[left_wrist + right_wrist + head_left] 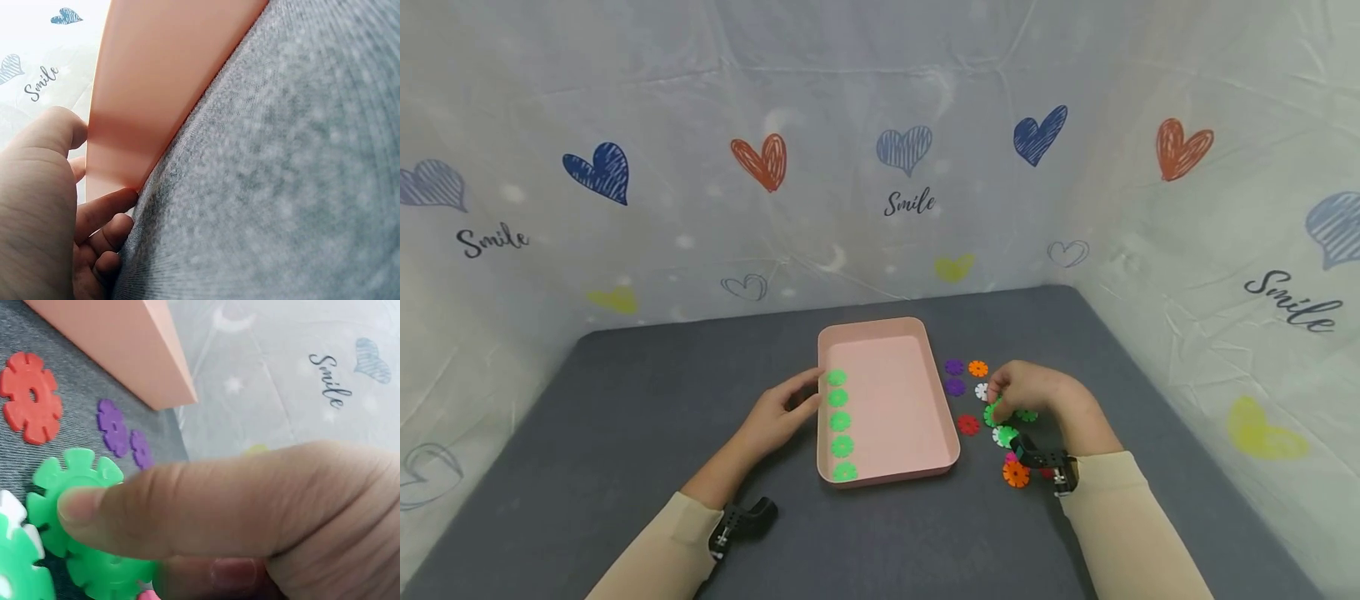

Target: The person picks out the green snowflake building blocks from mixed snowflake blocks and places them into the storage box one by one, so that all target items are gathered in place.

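A pink rectangular tray [898,392] lies on the dark cloth, with a column of several green notched discs [842,446] along its left side. My left hand [778,418] rests against the tray's left wall, fingers loosely extended, as the left wrist view shows from outside. To the right of the tray, my right hand [1037,390] pinches a green notched disc [53,478]. Its thumb [84,506] presses on the disc's face; the fingertips behind are partly hidden. A second green disc [109,575] lies partly under the thumb.
Around my right hand are purple discs [954,387], a red disc [967,425], orange discs [1017,474], a white disc [981,391] and more green ones, some overlapping. A printed sheet [842,242] with hearts walls off the back and sides. Each wrist wears a black camera.
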A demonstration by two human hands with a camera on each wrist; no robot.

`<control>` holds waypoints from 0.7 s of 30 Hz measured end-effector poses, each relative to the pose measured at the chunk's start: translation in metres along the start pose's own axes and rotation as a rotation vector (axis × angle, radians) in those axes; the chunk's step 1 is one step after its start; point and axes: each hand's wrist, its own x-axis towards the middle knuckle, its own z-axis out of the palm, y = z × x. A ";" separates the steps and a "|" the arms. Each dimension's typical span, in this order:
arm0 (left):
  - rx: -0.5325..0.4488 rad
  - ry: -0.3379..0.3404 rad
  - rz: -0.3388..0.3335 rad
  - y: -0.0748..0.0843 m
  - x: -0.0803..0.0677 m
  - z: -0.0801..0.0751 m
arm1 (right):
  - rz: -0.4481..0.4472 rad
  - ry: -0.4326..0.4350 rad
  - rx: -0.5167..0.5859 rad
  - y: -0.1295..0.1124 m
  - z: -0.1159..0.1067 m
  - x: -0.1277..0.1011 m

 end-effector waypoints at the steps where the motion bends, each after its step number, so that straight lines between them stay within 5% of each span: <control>1: -0.002 0.001 0.002 0.000 0.000 0.000 | -0.003 0.000 -0.006 0.000 -0.001 -0.001; 10: -0.001 0.008 -0.013 -0.001 0.000 0.001 | -0.045 0.006 0.035 0.007 -0.011 -0.006; 21: -0.017 0.005 -0.005 0.001 0.001 0.001 | -0.059 0.111 0.082 0.010 -0.026 -0.018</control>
